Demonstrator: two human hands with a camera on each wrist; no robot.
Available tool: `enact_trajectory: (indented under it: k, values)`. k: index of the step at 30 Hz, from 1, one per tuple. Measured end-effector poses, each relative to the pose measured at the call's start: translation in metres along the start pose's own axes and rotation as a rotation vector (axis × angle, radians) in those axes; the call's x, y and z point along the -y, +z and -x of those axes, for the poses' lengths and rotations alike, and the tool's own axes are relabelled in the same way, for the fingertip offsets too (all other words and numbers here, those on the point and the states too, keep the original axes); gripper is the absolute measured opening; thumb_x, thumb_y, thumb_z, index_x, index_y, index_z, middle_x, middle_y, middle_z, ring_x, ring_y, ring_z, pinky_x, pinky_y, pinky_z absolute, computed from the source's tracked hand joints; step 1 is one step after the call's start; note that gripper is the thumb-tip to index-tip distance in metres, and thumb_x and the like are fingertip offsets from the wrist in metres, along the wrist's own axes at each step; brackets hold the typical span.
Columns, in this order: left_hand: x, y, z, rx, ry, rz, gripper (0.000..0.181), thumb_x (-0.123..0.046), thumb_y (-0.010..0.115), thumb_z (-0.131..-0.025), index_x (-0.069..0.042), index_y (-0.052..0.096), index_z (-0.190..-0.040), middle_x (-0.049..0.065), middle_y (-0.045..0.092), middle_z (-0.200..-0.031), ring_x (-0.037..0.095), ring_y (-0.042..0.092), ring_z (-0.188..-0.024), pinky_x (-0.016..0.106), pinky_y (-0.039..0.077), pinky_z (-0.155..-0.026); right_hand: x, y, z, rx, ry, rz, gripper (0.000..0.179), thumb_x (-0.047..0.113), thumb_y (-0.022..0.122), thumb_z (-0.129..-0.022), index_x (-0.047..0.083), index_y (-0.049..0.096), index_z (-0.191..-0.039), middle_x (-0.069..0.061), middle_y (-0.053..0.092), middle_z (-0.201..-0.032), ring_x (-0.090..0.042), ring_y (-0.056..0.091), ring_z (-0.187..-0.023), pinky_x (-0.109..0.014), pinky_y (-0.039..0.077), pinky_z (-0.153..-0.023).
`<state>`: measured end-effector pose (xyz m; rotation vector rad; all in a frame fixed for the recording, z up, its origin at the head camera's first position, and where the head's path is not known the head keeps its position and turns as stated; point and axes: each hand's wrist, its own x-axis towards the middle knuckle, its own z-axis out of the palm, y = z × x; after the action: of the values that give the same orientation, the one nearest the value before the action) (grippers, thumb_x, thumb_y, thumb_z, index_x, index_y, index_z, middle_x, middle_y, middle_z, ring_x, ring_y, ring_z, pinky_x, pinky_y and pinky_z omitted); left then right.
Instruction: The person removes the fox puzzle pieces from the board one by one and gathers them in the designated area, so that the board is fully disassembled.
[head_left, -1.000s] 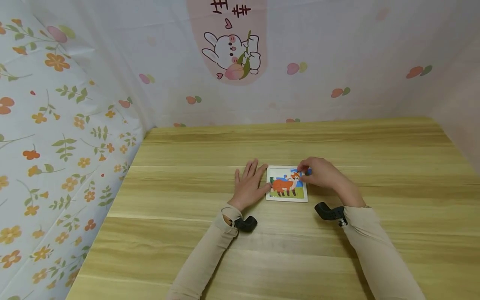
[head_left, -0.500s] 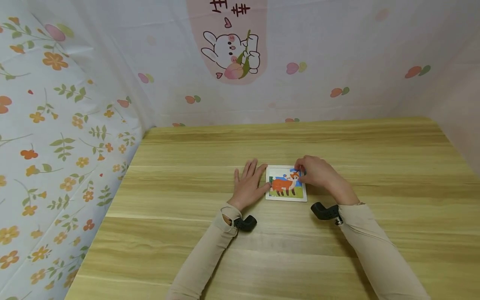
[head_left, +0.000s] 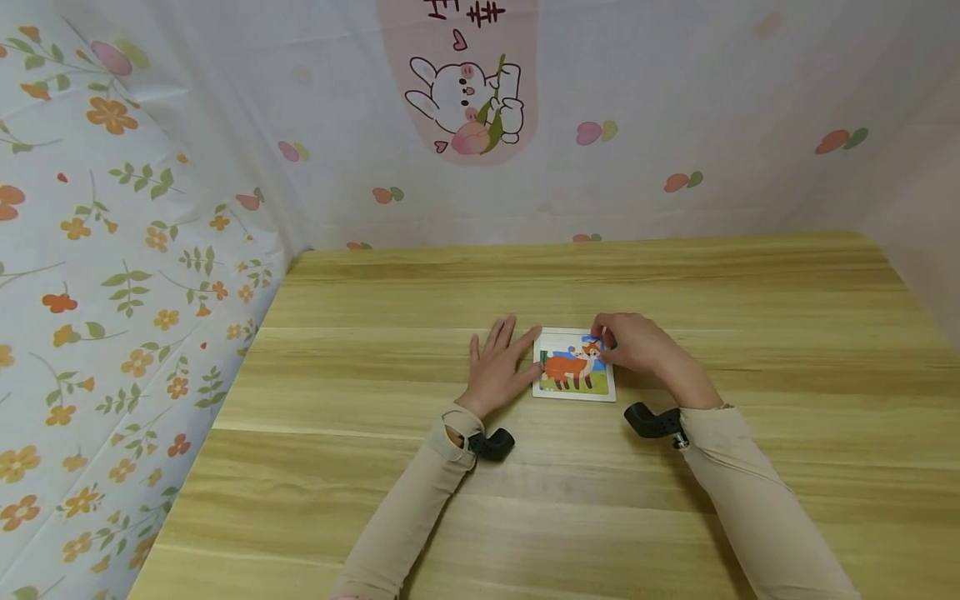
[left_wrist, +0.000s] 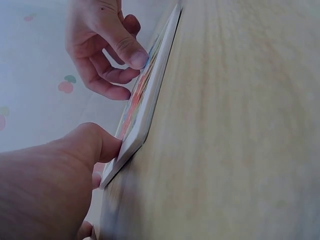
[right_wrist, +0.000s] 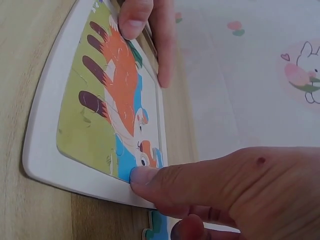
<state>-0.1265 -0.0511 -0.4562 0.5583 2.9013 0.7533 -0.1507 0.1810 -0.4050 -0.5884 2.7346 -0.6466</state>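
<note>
Right fingers [left_wrist: 120, 76] at animal puzzle [right_wrist: 102, 107]

- Framed puzzle [head_left: 572, 371]: upper right corner covered by the right hand [head_left: 636, 343] in the head view; one end cut off by the top edge, right wrist view; picture too foreshortened to read, left wrist view.
- Right hand: surface beneath the thumb tip hidden; any grip on a piece cannot be told.
- Left hand [left_wrist: 60, 170]: cut off at left and below, left wrist view.
- Blue-and-green piece [right_wrist: 159, 226]: cut off by the lower edge.
- Sleeves [head_left: 757, 500]: cut off below, head view.
- Backdrop lettering [head_left: 442, 7]: cropped above.
</note>
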Motion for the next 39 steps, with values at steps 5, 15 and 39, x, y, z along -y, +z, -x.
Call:
enact_trajectory:
  k: [5, 15, 39]
  values:
    - [-0.0001, 0.0003, -0.0001, 0.003, -0.001, -0.008, 0.059, -0.042, 0.051, -0.092, -0.025, 0.035, -0.146, 0.011, 0.014, -0.154, 0.025, 0.005, -0.141, 0.058, -0.002, -0.106, -0.0014, 0.0005, -0.0008, 0.003, -0.001, -0.005, 0.024, 0.003, 0.07, -0.08, -0.002, 0.058, -0.1, -0.005, 0.05, -0.072, -0.02, 0.045, -0.065, -0.033, 0.036, -0.061]
    - [-0.0013, -0.0026, 0.0011, 0.047, -0.014, -0.018, 0.06, -0.045, 0.047, -0.093, -0.027, 0.03, -0.147, 0.008, 0.009, -0.155, 0.023, 0.001, -0.141, 0.056, -0.004, -0.106, -0.0003, 0.0012, -0.0011, 0.002, -0.007, 0.004, 0.025, 0.003, 0.07, -0.08, -0.002, 0.056, -0.1, -0.004, 0.051, -0.071, -0.019, 0.045, -0.064, -0.034, 0.037, -0.062]
    - [0.0039, -0.0023, 0.001, 0.078, 0.015, -0.001, 0.066, -0.048, 0.052, -0.091, -0.026, 0.028, -0.148, 0.008, 0.006, -0.155, 0.022, -0.002, -0.141, 0.055, -0.007, -0.106, 0.0017, 0.0039, 0.0031, -0.053, -0.01, -0.005, 0.026, 0.001, 0.07, -0.079, -0.002, 0.054, -0.1, -0.012, 0.051, -0.085, -0.024, 0.047, -0.074, -0.039, 0.041, -0.068]
